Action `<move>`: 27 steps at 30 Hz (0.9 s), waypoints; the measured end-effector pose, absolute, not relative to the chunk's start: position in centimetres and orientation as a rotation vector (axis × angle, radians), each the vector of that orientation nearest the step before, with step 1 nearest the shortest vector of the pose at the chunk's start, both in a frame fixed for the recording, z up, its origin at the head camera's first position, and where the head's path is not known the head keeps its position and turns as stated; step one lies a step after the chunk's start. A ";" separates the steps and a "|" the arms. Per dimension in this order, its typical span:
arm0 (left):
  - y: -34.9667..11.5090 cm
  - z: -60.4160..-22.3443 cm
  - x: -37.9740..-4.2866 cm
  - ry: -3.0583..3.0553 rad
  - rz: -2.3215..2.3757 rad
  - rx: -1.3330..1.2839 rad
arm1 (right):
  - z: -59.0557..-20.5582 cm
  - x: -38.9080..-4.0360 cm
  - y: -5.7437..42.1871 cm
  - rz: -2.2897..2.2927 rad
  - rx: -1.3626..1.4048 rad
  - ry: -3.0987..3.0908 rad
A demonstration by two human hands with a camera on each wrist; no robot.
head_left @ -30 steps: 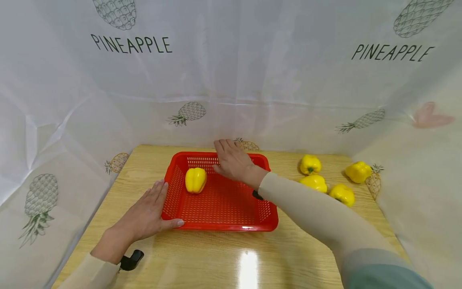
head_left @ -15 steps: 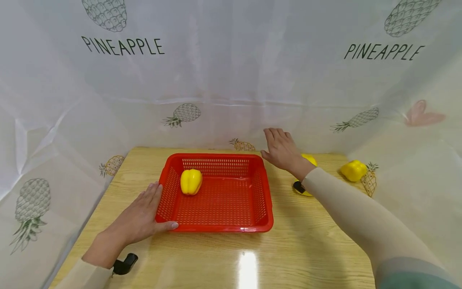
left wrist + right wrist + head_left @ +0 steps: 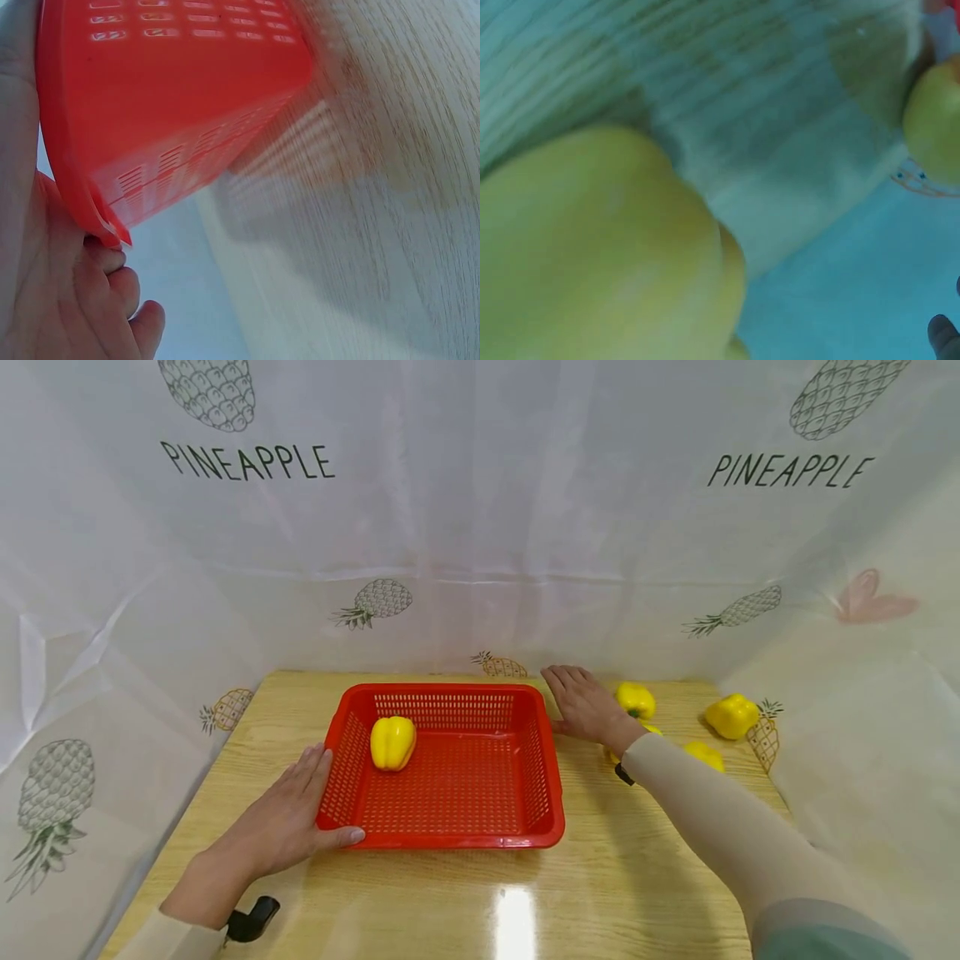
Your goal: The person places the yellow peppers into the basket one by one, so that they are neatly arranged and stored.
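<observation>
A red plastic basket (image 3: 450, 841) with one yellow bell pepper (image 3: 392, 743) inside its left part stands mid-table. Against the basket's left rim lies my left hand (image 3: 273, 822), fingers extended along the side and thumb over the front rim corner; the left wrist view shows the palm against the rim. Just right of the basket is my right hand (image 3: 588, 706), low, back up, fingers mostly straight. In the right wrist view another yellow bell pepper (image 3: 934, 124) sits near the spread fingertips; in the head view it is not visible. A closer pepper (image 3: 592, 247) fills the lower left.
Right of the right hand lie more yellow bell peppers, one at the back (image 3: 635, 700), one far right (image 3: 732, 717) and others partly hidden by the arm. A white sheet (image 3: 480, 527) printed with pineapples surrounds the wooden table (image 3: 420, 902).
My right hand has moved right, from above the basket to beside it, rising and then lowering. My left hand stays at the basket's left side. The pepper in the basket lies as before.
</observation>
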State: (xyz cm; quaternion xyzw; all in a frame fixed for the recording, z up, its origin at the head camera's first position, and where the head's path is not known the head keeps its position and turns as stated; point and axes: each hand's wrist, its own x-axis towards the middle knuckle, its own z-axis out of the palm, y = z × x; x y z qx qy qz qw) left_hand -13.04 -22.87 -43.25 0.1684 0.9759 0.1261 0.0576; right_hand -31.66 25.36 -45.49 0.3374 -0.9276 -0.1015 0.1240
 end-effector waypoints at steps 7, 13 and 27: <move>-23.0 -43.6 -13.0 2.947 0.390 0.484 | -47.4 -32.2 24.6 -0.283 1.033 -2.701; -23.0 -43.6 -12.9 2.955 0.390 0.476 | -48.4 -32.6 24.3 -0.194 1.037 -2.699; -23.0 -43.7 -12.8 2.970 0.381 0.478 | -48.9 -31.6 23.6 -0.263 0.983 -2.703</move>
